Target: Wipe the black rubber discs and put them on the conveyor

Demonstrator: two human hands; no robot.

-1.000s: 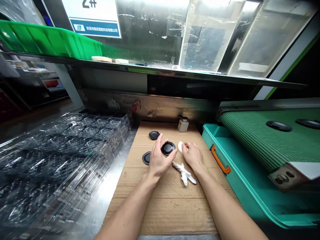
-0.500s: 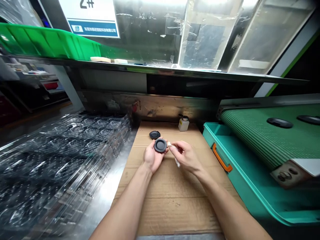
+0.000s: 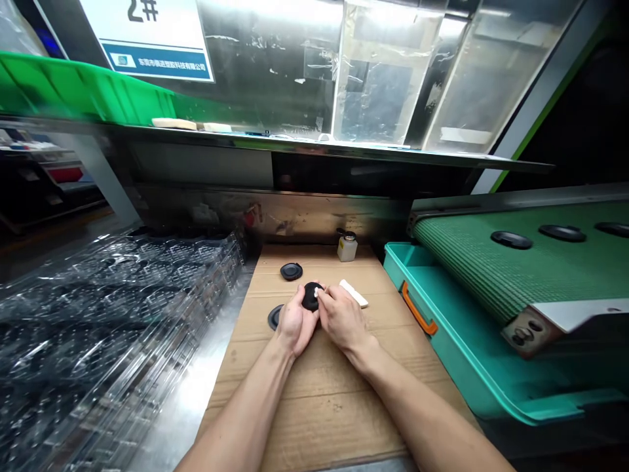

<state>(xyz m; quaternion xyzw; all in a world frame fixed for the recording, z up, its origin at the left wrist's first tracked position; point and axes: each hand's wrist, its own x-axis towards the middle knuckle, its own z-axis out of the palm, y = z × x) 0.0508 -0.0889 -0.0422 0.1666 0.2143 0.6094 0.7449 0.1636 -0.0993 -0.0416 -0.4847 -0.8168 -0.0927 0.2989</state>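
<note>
My left hand is closed around the edge of a round black plastic cap, holding it above the cardboard, its dark face up. The fingers of my right hand pinch a small white cloth against that face; its exact material is hard to make out. Beside my left wrist lies a second black cap, partly hidden by the hand. Farther back rests another black cap. A white folded pad lies just right of my right hand.
Cardboard covers the work surface. A small bottle with a dark top stands at its back. At left are stacked clear plastic trays; at right a teal bin sits under a green conveyor carrying several black parts.
My right hand has come left onto the cap in my left hand, which now shows a dark, plain face. A cap and a white pad now show on the cardboard. The view has shifted.
</note>
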